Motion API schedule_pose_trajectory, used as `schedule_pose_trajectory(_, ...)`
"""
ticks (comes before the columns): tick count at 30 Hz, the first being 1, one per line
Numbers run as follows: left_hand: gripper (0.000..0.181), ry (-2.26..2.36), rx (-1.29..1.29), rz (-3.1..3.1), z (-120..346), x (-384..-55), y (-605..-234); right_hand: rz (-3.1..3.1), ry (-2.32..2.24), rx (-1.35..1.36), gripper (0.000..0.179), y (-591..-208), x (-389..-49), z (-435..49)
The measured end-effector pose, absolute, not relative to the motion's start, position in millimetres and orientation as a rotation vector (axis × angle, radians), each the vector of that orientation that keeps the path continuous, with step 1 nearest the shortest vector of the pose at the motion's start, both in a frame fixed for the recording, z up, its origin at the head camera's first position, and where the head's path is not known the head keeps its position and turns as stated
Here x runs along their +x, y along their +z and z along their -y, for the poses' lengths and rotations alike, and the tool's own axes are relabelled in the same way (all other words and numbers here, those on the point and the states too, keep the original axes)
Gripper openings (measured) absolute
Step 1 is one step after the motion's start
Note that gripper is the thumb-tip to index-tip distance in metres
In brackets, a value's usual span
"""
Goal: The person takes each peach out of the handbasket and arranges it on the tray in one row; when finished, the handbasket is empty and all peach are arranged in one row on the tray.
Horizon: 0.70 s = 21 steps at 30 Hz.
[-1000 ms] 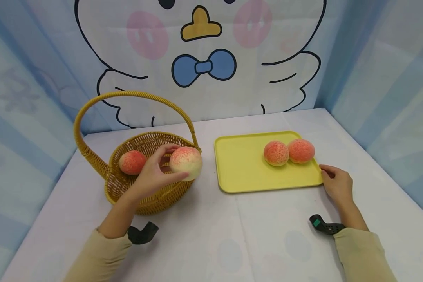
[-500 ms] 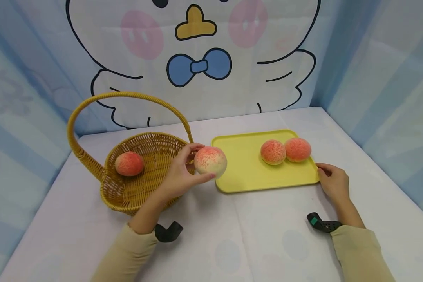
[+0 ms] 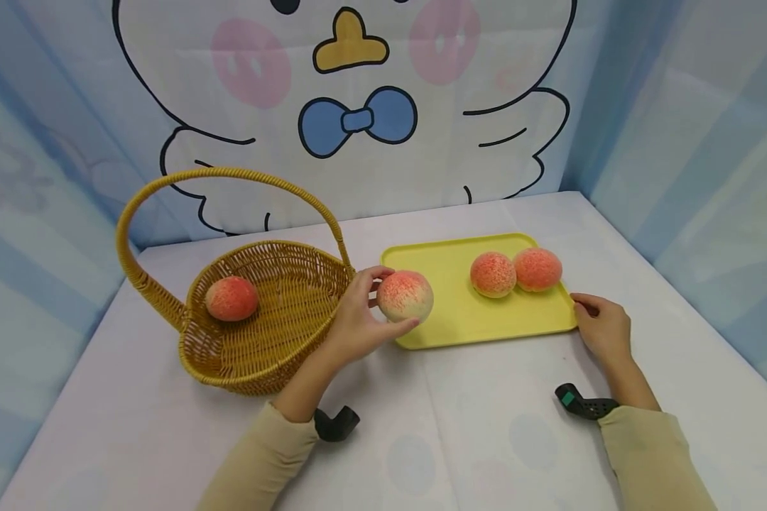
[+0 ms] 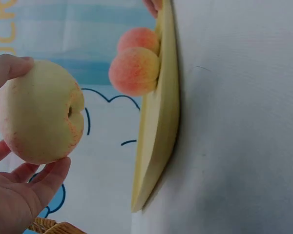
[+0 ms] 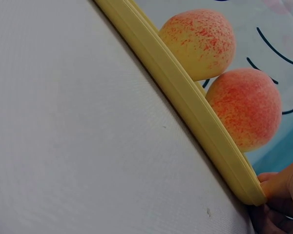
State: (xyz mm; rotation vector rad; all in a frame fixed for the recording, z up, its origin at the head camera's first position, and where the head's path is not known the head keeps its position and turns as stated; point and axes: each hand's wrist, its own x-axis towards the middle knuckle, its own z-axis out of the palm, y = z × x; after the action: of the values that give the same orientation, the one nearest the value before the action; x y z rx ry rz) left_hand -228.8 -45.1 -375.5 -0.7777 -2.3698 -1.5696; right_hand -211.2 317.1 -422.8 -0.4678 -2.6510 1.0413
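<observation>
My left hand (image 3: 360, 319) holds a pale, pink-topped peach (image 3: 405, 296) between thumb and fingers, at the left end of the yellow tray (image 3: 434, 273). In the left wrist view that peach (image 4: 41, 112) is clear of the tray, its stem dimple facing right. Two pinker peaches (image 3: 493, 275) (image 3: 537, 269) sit side by side on the tray's right half. At the tray's right end my right hand (image 3: 604, 330) pinches the near corner; the right wrist view shows thumb and fingers at the rim. Another peach (image 3: 231, 298) lies in the wicker basket (image 3: 281, 319).
The basket's tall arched handle (image 3: 230, 172) rises over it at the left. A white cloth covers the table (image 3: 486, 426). Behind hangs a curtain with a cartoon bird (image 3: 358, 121). Each wrist wears a black device (image 3: 336, 424).
My left hand has carried the peach rightward, from over the basket's right rim to the tray's left end. My right hand stays at the tray corner. The view has shifted slightly.
</observation>
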Motion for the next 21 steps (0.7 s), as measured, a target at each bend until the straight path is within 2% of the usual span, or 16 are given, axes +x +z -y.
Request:
schedule_pose_trajectory(11, 0.070, -1.355, -0.894, 2.556, 35.6, -233.4, -394.6, 2.648, 1.037, -0.453, 0.032, -423.7, -212.4, -316.8)
schedule_pose_trajectory(21, 0.068, -1.356, -0.937, 2.571, 33.8, -237.8, -403.7, 2.651, 1.036, -0.466, 0.033, -424.5, -211.4, -317.2)
